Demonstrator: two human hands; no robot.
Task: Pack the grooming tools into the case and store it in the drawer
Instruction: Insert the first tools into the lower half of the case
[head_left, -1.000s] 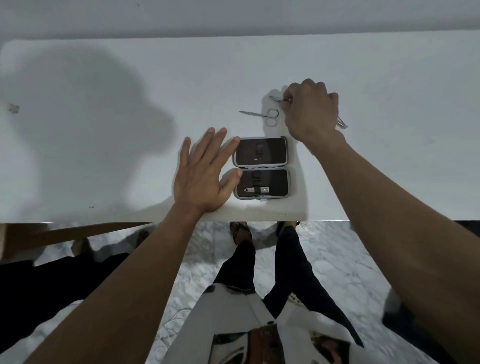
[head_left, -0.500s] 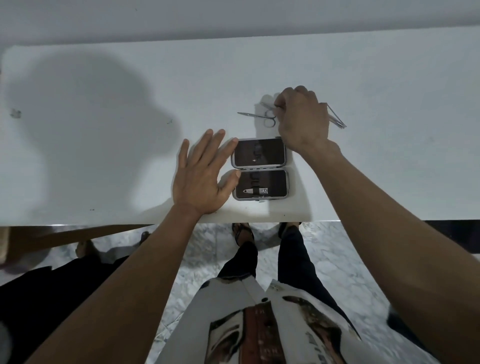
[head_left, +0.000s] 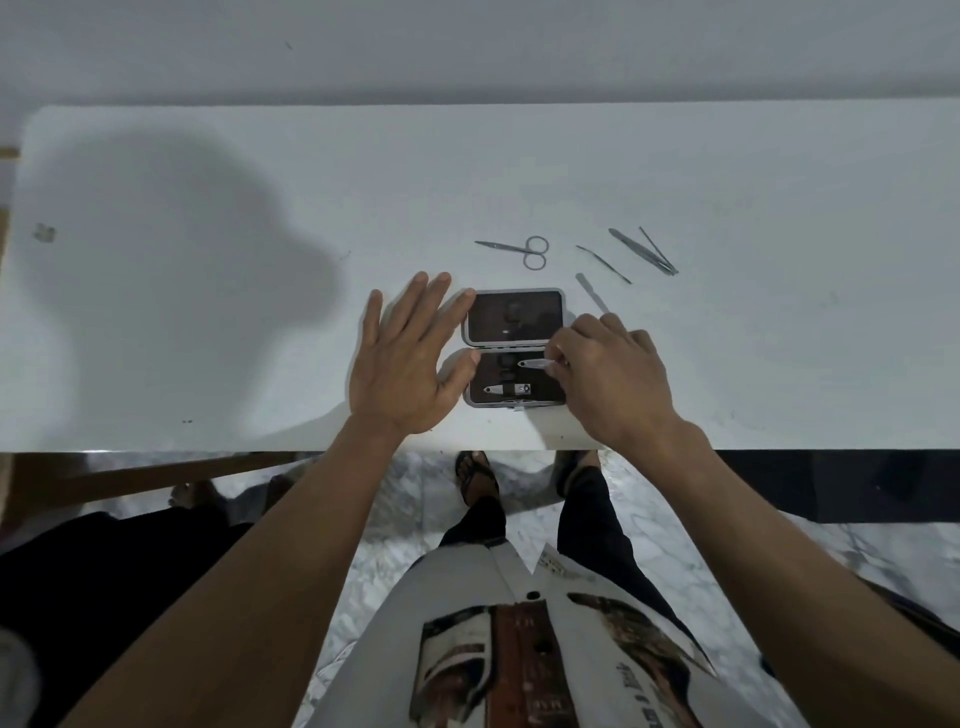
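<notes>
The open grooming case (head_left: 514, 318) lies flat near the table's front edge, its dark lining up. A nail clipper (head_left: 506, 389) sits in the near half. My right hand (head_left: 610, 379) pinches a small metal tool (head_left: 532, 363) over the near half of the case. My left hand (head_left: 405, 364) rests flat on the table, fingers spread, touching the case's left side. Behind the case lie small scissors (head_left: 519, 249), a thin curved pick (head_left: 602, 264), a flat file (head_left: 591, 292) and tweezers (head_left: 644, 251).
The white table (head_left: 208, 338) spans the view, with its front edge just below the case. A small grey speck (head_left: 44, 233) sits at the far left. My legs and the marble floor (head_left: 395, 525) show under the edge.
My right hand came back from the tools behind the case to the near half, now holding a small metal tool. My left hand stayed flat beside the case.
</notes>
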